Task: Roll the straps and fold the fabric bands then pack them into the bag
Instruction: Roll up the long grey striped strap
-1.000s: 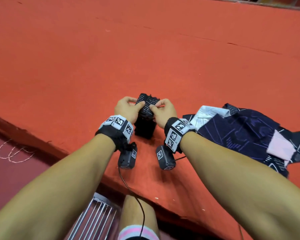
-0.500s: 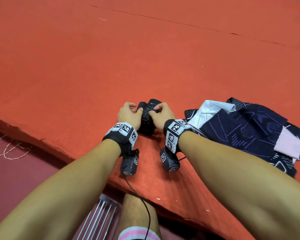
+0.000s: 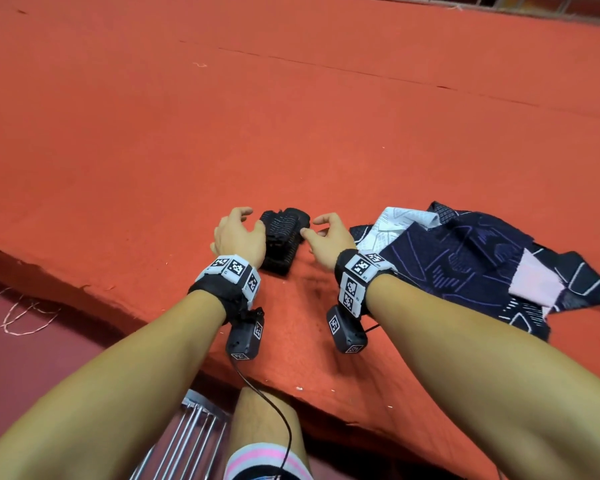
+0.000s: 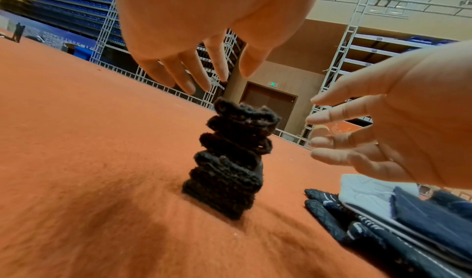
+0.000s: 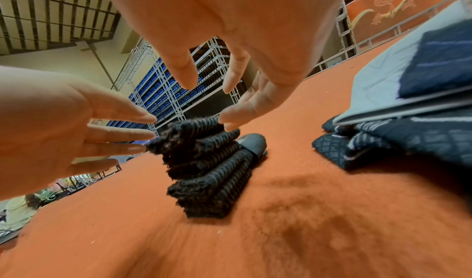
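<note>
- The black ribbed fabric band (image 3: pixel 282 237), folded into a leaning stack, sits on the orange felt surface (image 3: pixel 222 133) between both hands.
- Left hand (image 3: pixel 238 233) and right hand (image 3: pixel 328 233) hover beside it, fingers spread, grasping nothing, likely to catch a topple.
- The dark patterned cloth bag (image 3: pixel 465 258) lies just right, within reach for packing.

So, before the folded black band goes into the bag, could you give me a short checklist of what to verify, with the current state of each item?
1. Folded black band is stacked and resting on the orange surface: ok, though the top layers look loose and lean a little.
2. Left hand is free: ok, fingers relaxed beside the stack, gripping nothing.
3. Right hand is free: ok, open; in the right wrist view its fingertips are at the top fold, contact unclear.
4. Patterned dark fabric is within reach: ok, it lies just right of the stack.
5. That fabric is the bag, and open: cannot tell.
6. Other straps are rolled: cannot tell, none clearly in view.
</note>
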Demonstrator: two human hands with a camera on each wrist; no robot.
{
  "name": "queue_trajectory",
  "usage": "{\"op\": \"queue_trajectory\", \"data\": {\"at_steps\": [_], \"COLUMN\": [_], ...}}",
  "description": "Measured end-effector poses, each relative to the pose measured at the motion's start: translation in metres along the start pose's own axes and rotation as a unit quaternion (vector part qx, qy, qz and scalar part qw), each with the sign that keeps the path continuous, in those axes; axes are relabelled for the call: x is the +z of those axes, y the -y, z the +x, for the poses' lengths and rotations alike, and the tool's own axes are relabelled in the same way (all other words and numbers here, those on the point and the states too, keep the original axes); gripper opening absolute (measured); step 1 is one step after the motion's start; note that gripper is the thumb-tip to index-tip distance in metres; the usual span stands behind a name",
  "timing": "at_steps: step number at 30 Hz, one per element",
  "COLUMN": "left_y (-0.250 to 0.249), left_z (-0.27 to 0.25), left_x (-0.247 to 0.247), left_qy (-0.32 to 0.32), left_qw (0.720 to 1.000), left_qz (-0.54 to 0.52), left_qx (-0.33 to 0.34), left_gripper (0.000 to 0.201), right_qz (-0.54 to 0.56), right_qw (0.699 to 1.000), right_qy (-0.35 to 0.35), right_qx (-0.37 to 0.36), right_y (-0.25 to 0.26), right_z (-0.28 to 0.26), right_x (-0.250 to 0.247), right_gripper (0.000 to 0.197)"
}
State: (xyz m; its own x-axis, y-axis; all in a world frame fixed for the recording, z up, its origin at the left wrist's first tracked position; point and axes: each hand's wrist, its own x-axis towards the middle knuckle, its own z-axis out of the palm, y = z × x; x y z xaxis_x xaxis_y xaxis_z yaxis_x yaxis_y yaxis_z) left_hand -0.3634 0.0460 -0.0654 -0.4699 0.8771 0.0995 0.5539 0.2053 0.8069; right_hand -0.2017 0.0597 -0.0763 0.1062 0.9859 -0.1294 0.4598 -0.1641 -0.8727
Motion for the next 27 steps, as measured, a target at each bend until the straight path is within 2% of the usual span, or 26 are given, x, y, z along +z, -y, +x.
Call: {"op": "queue_trajectory", "data": {"at_steps": [2, 5, 9, 14, 21, 27], "left_y": [-0.01, -0.033, -0.075, -0.136, -0.224, -0.254], "left_z": [-0.012, -0.031, -0.062, -0.113, -0.212, -0.299], "left_x": [-0.004, -0.003, 0.012, 0.057, 0.142, 0.209], "left_qy": [-0.012, -0.033, -0.01, 0.069, 0.212, 0.322], "left_qw": [1.0, 0.998, 0.996, 0.984, 0.952, 0.915], "left_qz": [0.009, 0.002, -0.024, -0.085, -0.125, -0.121], "left_qx": [0.024, 0.05, 0.087, 0.14, 0.184, 0.213], "left_gripper": [0.028, 0.022, 0.017, 0.012, 0.01, 0.008], "right_qz": [0.003, -0.009, 0.0, -0.006, -0.026, -0.04], "right_qw": [1.0, 1.0, 0.999, 0.997, 0.979, 0.955], "right_qy": [-0.005, -0.013, -0.038, -0.081, -0.189, -0.255], "right_qx": [0.0, -0.01, -0.011, 0.01, 0.073, 0.143], "right_y": [-0.002, 0.0, -0.009, -0.034, -0.096, -0.169], "right_z": [-0.005, -0.021, -0.036, -0.064, -0.121, -0.164], "right_x": [-0.012, -0.041, -0.092, -0.18, -0.323, -0.4], "right_gripper": [0.044, 0.034, 0.03, 0.029, 0.031, 0.026]}}
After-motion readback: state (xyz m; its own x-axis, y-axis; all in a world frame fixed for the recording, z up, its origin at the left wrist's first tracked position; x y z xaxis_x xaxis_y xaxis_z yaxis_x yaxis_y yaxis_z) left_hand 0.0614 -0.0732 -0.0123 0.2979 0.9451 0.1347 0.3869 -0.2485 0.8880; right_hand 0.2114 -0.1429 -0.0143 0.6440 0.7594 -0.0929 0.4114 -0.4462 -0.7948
